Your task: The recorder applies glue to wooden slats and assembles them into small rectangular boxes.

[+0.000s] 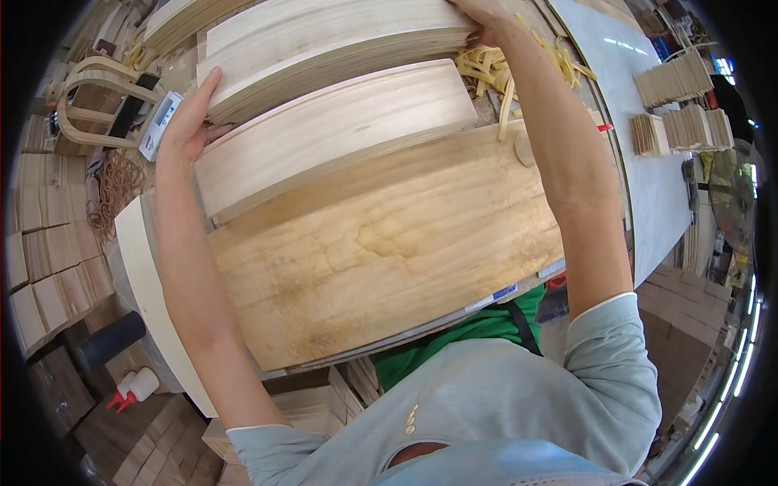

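Both my arms reach forward over a workbench to the two ends of a stack of thin, pale wooden boards (340, 49). My left hand (190, 121) presses on the stack's left end, a finger up along its corner and the others low at its side. At the far right end my right hand (489, 20) grips the same stack; its fingers are partly cut off by the picture's upper edge. Nearer to me, a second stack of pale boards (336, 134) lies just in front, beside my left wrist. A wide, stained wooden board (389, 251) covers the bench's near part.
Yellow strips (490, 73) lie heaped by the stacks' right end. Left of my left hand stand a bent-wood frame (81, 101) and a white device (160, 125), with coiled cord (117, 186) nearby. A grey table (640, 162) at right carries board piles (673, 81). Glue bottles (138, 387) stand lower left.
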`<control>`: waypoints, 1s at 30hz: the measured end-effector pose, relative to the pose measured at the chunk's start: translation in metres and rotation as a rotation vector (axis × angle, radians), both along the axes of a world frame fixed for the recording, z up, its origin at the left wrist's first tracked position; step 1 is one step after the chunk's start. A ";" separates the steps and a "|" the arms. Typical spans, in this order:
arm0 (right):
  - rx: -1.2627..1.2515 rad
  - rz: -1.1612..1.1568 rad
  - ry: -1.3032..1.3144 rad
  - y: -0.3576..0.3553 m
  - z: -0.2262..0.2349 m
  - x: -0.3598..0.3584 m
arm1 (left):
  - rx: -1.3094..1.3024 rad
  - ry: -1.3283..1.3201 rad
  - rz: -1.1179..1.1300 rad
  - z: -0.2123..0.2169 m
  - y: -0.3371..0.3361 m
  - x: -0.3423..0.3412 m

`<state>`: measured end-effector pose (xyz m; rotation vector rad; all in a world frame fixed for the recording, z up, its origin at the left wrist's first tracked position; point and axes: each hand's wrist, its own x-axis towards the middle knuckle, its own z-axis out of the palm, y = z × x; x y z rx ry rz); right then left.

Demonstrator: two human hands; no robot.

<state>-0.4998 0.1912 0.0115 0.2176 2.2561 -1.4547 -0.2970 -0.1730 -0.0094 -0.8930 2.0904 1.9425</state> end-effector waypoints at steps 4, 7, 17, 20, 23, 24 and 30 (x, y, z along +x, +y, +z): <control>0.058 0.014 0.154 -0.012 0.017 0.024 | 0.070 0.013 0.044 -0.006 -0.008 0.001; 0.130 0.004 0.123 -0.009 0.021 0.020 | 0.178 0.038 0.128 -0.002 -0.002 -0.005; 0.054 -0.007 -0.075 0.000 -0.002 -0.014 | 0.404 0.130 0.226 0.002 0.002 -0.006; -0.002 0.040 -0.062 0.017 -0.006 -0.025 | 0.365 0.174 0.229 0.020 0.000 -0.003; -0.522 0.529 0.074 0.029 0.004 -0.012 | 0.330 0.233 0.196 0.038 -0.004 0.002; -0.408 0.236 0.104 0.012 0.012 0.002 | 0.309 0.293 0.229 0.047 -0.002 0.008; -0.961 0.412 0.040 0.055 0.016 -0.007 | 0.221 0.552 0.179 0.124 0.022 0.033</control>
